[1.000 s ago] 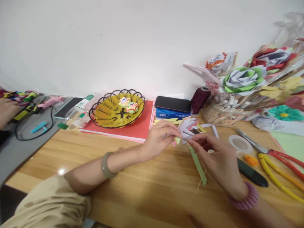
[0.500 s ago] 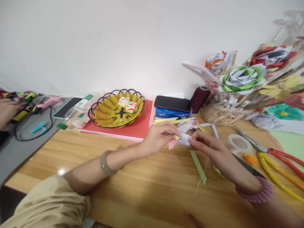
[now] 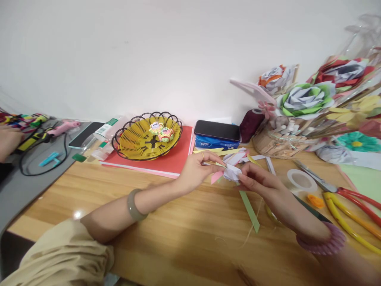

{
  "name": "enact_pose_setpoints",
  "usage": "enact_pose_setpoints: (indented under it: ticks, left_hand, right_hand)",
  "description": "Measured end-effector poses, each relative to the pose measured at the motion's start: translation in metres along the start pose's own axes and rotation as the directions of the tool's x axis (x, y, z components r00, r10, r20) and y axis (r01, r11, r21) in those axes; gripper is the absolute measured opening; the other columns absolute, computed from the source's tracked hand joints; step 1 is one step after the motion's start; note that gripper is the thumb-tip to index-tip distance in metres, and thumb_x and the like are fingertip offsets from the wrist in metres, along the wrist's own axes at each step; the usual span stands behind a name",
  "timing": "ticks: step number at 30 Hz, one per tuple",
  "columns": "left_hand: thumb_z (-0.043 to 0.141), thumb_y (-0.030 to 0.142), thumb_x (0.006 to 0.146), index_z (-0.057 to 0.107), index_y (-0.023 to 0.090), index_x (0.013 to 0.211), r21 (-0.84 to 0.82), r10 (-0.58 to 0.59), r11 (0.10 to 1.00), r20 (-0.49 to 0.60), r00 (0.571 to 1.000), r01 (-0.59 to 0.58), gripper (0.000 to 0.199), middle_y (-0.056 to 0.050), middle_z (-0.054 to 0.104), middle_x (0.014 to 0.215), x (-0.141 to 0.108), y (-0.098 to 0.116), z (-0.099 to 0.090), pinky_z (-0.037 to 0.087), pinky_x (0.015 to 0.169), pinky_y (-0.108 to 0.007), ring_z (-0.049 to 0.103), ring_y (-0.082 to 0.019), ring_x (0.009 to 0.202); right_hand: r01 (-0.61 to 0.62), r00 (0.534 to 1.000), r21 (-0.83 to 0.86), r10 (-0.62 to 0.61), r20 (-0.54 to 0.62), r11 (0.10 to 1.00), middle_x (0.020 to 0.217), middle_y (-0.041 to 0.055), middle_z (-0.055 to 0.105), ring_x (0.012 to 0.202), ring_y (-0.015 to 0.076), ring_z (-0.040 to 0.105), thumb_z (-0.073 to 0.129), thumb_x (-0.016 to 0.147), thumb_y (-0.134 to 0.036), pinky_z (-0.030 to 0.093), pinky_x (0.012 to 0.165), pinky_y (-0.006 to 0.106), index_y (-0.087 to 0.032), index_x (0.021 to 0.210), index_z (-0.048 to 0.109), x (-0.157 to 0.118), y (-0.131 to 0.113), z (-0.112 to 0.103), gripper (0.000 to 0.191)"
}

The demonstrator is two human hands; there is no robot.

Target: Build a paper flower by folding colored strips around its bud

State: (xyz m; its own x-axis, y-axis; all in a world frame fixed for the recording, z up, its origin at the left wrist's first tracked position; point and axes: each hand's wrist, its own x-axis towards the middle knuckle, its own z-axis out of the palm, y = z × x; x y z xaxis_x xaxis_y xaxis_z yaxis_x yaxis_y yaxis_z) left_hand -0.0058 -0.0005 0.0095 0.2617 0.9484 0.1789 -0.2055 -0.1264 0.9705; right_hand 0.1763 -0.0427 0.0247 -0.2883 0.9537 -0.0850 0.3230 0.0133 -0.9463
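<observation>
Between my two hands is a small folded paper piece, mostly white with bits of yellow-green. My left hand pinches its left edge between thumb and fingertips. On the right side, the thumb and fingers of my right hand are closed on the same piece. Paper strips in white, pink and yellow lie on the table just behind it. A green paper strip stretches toward me below my right hand. The exact folds are partly covered by my fingers.
A yellow woven basket holding two paper balls sits on red paper. A phone rests on a blue packet. Right are a tape roll, pliers and paper flowers. Another person's hand is far left.
The white paper piece has turned slightly between my fingers, and more of its folded face shows. My left fingertips have shifted a little. Both hands stay in nearly the same place.
</observation>
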Motion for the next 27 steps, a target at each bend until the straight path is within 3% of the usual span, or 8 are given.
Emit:
enact_pose_setpoints:
  ticks: [27]
  left_hand:
    - [0.074,0.013,0.052,0.064,0.012,0.063,-0.141,-0.105,0.985,-0.037,0.994,0.099,0.014,0.0,0.064,0.068,0.002,-0.0062,0.0012,0.044,0.067,-0.024,0.057,-0.01,0.065]
  right_hand:
    - [0.031,0.998,-0.013,-0.031,-0.048,0.999,0.07,-0.0016,0.047,0.07,0.0157,0.046,0.05,0.082,-0.042,0.043,0.067,0.027,-0.023,0.07,0.047,-0.0011,-0.0028,0.0016,0.023]
